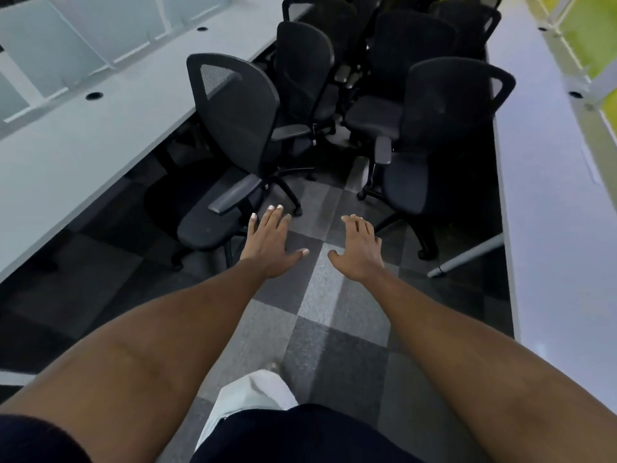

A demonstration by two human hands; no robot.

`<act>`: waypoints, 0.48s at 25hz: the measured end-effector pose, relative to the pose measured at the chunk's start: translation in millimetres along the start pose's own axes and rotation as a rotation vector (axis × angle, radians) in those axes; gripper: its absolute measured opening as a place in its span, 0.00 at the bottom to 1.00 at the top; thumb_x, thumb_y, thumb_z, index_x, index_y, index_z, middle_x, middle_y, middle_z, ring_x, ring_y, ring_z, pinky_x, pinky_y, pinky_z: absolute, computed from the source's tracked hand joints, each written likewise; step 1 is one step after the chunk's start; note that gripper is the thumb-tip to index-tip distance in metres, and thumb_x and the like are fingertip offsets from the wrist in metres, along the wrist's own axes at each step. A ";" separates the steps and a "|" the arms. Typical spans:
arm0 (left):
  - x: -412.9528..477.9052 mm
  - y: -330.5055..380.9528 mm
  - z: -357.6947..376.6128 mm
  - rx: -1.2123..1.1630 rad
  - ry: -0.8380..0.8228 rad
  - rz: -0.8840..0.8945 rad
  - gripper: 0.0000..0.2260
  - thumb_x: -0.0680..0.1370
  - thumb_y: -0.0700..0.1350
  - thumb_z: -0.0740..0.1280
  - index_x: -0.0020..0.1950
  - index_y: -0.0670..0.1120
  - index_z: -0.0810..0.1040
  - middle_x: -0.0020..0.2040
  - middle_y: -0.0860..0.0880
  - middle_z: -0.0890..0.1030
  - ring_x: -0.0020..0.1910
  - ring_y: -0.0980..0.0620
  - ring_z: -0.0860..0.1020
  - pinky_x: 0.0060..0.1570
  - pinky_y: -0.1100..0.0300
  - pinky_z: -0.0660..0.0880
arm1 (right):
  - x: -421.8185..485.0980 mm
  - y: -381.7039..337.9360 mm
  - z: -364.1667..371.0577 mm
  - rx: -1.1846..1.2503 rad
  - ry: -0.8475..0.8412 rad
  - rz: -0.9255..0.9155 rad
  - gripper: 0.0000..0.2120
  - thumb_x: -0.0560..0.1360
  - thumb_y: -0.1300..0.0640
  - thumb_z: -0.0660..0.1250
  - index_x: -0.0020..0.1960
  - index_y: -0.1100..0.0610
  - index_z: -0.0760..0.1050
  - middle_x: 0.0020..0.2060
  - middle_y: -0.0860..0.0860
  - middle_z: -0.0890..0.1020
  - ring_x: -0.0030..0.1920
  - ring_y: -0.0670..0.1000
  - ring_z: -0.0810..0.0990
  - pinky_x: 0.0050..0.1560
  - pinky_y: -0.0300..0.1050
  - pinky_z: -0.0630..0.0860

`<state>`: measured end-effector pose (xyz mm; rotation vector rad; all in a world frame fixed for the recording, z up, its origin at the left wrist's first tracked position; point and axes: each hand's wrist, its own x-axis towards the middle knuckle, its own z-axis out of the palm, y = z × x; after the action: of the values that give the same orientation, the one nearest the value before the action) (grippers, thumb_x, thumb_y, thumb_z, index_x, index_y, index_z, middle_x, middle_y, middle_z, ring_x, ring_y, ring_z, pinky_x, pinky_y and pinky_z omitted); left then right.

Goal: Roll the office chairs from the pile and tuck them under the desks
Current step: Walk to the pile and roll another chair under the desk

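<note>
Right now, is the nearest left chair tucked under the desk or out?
Out: the chair stands upright, its seat clear of the left desk, not beneath it.

Left bench (83,145): runs along the left side.
Right bench (551,195): runs along the right side, opposite.
Floor (327,295): the aisle between both benches.
Near left chair (233,128): at the left bench's edge (seat toward the viewer).
Near right chair (447,128): beside the right bench.
Chair pile (410,48): behind both, filling the aisle.
Left grip (270,242): over the floor, just right of the near left chair's seat.
Right grip (360,248): before the near right chair.
</note>
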<state>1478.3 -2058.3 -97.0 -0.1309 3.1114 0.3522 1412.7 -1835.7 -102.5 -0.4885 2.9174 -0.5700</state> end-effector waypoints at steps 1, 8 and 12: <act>21.2 -8.8 1.6 0.004 0.015 -0.006 0.43 0.79 0.70 0.62 0.85 0.45 0.57 0.86 0.46 0.52 0.85 0.47 0.44 0.82 0.40 0.40 | 25.2 -2.1 0.6 -0.006 -0.007 -0.012 0.41 0.74 0.44 0.72 0.81 0.52 0.57 0.80 0.52 0.59 0.81 0.55 0.53 0.75 0.65 0.63; 196.1 -91.7 -15.6 -0.019 0.047 -0.063 0.43 0.78 0.70 0.64 0.84 0.45 0.58 0.86 0.45 0.52 0.85 0.47 0.45 0.82 0.39 0.41 | 218.3 -40.0 7.5 -0.043 -0.086 -0.140 0.42 0.74 0.46 0.72 0.81 0.51 0.56 0.81 0.52 0.57 0.81 0.55 0.53 0.75 0.66 0.63; 289.0 -142.6 -45.2 0.011 0.067 -0.083 0.44 0.78 0.70 0.63 0.85 0.44 0.58 0.86 0.45 0.51 0.85 0.47 0.44 0.82 0.40 0.41 | 327.8 -79.4 -3.9 -0.001 -0.073 -0.152 0.42 0.73 0.46 0.71 0.81 0.52 0.56 0.81 0.51 0.58 0.81 0.55 0.55 0.75 0.66 0.63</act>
<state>1202.3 -2230.6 -89.7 -0.2769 3.1609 0.3354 1126.9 -2014.5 -89.1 -0.7195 2.8285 -0.5570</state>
